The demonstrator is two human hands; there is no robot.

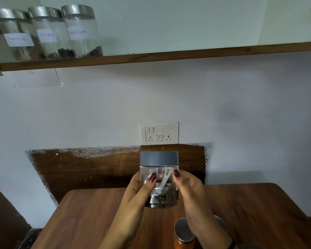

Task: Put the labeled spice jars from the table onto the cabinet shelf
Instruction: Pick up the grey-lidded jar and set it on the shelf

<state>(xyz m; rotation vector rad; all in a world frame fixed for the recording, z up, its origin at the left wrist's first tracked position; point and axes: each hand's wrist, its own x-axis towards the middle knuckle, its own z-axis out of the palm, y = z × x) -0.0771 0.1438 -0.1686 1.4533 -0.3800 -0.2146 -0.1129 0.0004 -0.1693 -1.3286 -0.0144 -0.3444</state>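
I hold a clear spice jar [159, 178] with a grey lid upright above the wooden table [90, 218]; it has dark seeds and a white scoop inside. My left hand [138, 191] grips its left side and my right hand [190, 189] its right side. Three tall glass jars with steel lids stand at the left end of the wooden shelf [169, 55]: one with a blurred label [18, 35], one marked Cloves [48, 33], one marked Black Pepper [81, 31]. A jar with a steel lid and orange contents [183, 232] stands on the table under my right wrist.
A white switch and socket plate [159, 133] is on the wall behind the held jar. A dark wooden panel [83, 169] backs the table. A second steel lid [221, 221] peeks out right of my wrist. The shelf runs bare to the right of the three jars.
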